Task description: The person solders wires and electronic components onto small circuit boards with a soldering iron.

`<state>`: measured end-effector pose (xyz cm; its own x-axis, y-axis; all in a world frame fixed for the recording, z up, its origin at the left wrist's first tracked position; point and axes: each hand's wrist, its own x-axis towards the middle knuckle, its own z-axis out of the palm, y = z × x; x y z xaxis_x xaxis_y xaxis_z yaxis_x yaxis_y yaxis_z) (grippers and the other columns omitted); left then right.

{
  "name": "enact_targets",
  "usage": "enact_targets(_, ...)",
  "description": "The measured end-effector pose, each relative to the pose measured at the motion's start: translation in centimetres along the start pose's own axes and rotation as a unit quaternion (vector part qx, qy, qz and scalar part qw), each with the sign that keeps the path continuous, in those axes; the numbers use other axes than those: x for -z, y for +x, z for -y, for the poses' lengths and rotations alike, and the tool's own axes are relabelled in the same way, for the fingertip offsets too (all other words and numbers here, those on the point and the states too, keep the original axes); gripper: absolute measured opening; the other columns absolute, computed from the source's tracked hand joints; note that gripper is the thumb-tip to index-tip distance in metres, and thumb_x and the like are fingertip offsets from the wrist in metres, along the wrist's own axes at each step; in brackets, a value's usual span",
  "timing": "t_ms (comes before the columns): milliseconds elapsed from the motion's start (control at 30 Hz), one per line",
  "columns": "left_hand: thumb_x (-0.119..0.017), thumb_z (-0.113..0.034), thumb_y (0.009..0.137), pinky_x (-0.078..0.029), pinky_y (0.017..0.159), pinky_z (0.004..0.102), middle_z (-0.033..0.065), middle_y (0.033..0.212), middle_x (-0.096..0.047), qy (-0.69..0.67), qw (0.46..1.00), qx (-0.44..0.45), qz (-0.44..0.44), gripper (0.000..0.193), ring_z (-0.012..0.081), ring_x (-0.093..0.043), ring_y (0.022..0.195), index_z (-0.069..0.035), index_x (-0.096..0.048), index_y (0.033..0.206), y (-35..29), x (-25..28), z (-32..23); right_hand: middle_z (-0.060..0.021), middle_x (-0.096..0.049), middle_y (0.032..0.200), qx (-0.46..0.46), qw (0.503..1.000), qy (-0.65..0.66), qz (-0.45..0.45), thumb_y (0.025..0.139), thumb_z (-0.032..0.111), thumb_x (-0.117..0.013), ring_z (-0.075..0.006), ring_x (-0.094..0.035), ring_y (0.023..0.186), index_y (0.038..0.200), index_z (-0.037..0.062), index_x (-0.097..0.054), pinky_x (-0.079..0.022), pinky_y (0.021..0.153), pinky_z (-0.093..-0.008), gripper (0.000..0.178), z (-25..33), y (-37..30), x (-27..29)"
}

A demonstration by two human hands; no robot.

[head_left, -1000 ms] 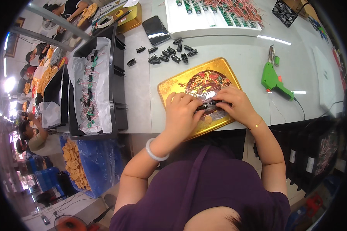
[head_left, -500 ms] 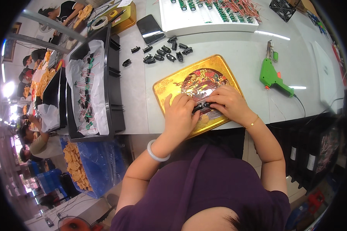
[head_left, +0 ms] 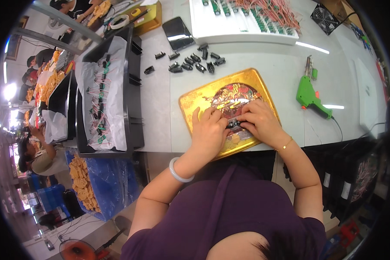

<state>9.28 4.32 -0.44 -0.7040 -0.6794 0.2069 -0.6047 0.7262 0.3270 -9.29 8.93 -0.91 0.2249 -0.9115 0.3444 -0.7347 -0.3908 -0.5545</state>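
Both hands meet at centre frame over a gold tray (head_left: 194, 104): our left hand (head_left: 209, 132) lies palm down, fingers curled, and our right hand (head_left: 259, 122) presses in from 3 o'clock, fingertips bent; together they pinch a small black part (head_left: 233, 124) held between them just above the tray's patterned middle. How tightly each hand closes on it we cannot tell, as the fingers hide most of it. A pale bangle (head_left: 178, 170) sits on the left wrist, a thin gold bracelet (head_left: 285, 144) on the right. At 3 o'clock of the tray, well apart, lies a green glue gun (head_left: 310, 95) with its cord trailing toward 4 o'clock. At 12 o'clock, just beyond the tray, a scatter of black connectors (head_left: 194, 63). At 9 o'clock, a black bin (head_left: 134, 86) lined with white plastic, holding wired pieces. Farther at 12 o'clock, a dark phone (head_left: 178, 33) and a white rack (head_left: 229, 32) of red-wired parts.
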Motion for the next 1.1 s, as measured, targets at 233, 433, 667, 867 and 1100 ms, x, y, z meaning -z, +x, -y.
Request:
enact_targets(233, -0.068, -0.019, 0.066, -0.035, 0.085, 0.0442, 0.0072, 0.087, -0.057, -0.06, 0.998, -0.016, 0.011, 0.017, 0.0253, -0.051, 0.095, -0.006, -0.062, 0.077, 0.3, 1.0, 2.4, -0.0085, -0.057, 0.095, -0.001, 0.996, 0.088, 0.03, 0.074, 0.013, -0.063, -0.0267, -0.051, 0.092, 0.091, 0.0046, -0.06, -0.04, 0.083, -0.034, 0.019, -0.6, 1.5, 1.0)
enact_targets(433, -0.052, -0.007, 0.072, -0.045, 0.066, 0.0417, 0.0146, 0.081, -0.06, 0.027, 0.988, -0.031, -0.151, 0.013, 0.0321, -0.056, 0.075, -0.004, -0.064, 0.078, 7.0, 2.1, 8.9, -0.0129, -0.056, 0.095, -0.03, 0.999, -0.013, -0.031, 0.073, 0.009, -0.062, -0.0306, -0.055, 0.085, 0.094, 0.0043, -0.058, -0.045, 0.076, -0.0364, 0.022, -3.0, 10.8, -1.5)
enact_targets(667, -0.057, -0.004, 0.067, -0.043, 0.07, 0.0374, 0.0083, 0.08, -0.056, 0.041, 0.991, -0.076, -0.101, 0.009, 0.0272, -0.054, 0.079, -0.004, -0.063, 0.074, 11.0, -2.0, 11.6, -0.0211, -0.059, 0.088, -0.03, 0.992, -0.123, -0.009, 0.072, 0.005, -0.057, -0.0349, -0.059, 0.078, 0.087, 0.002, -0.058, -0.049, 0.069, -0.0386, 0.015, -6.3, 13.0, -4.6)
enact_targets(867, -0.065, -0.007, 0.065, -0.042, 0.072, 0.0391, 0.0114, 0.08, -0.056, -0.115, 0.988, -0.034, -0.097, 0.014, 0.0308, -0.053, 0.08, -0.004, -0.061, 0.078, 7.9, -0.1, 8.3, -0.0015, -0.055, 0.076, -0.186, 0.943, 0.269, 0.057, 0.068, -0.002, -0.057, -0.0093, -0.053, 0.067, 0.088, 0.0024, -0.058, -0.046, 0.061, -0.0231, 0.02, -5.5, 7.0, 0.9)
enact_targets(1100, -0.065, -0.008, 0.066, -0.044, 0.07, 0.0382, 0.0119, 0.079, -0.057, -0.139, 0.987, -0.071, 0.042, 0.015, 0.0306, -0.055, 0.077, -0.004, -0.062, 0.08, 5.0, 0.4, 3.6, -0.0019, -0.054, 0.084, -0.215, 0.928, 0.304, 0.007, 0.07, -0.007, -0.053, -0.0083, -0.053, 0.072, 0.088, -0.0006, -0.054, -0.046, 0.07, -0.0213, 0.019, -4.9, 3.5, 1.3)
